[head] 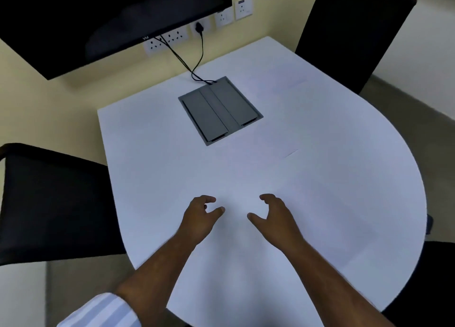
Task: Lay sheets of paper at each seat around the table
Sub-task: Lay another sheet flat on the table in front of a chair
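White paper on a white table (152, 139) is very hard to see. One sheet (278, 84) seems to lie in front of the far chair (349, 36). Faint edges near the right side and under the hands hint at more sheets (320, 191), but I cannot tell how many.

Both hands hover just over the table near the round edge. The left hand (200, 217) has its fingers curled loosely, with thumb and fingers apart, holding nothing. The right hand (273, 215) is the same, loose and empty.

What could go wrong? I think the hands could bump a sheet and slide it crooked, because the paper is so hard to spot. A fast move could make wind and lift a thin sheet off the smooth top. The seat by the left chair (49, 203) may be missed, since no paper shows there.

The only box-like thing is the grey cable box (220, 110) set in the table. Its flaps are closed, so I cannot see inside. Black wires (194, 73) go into its far edge.
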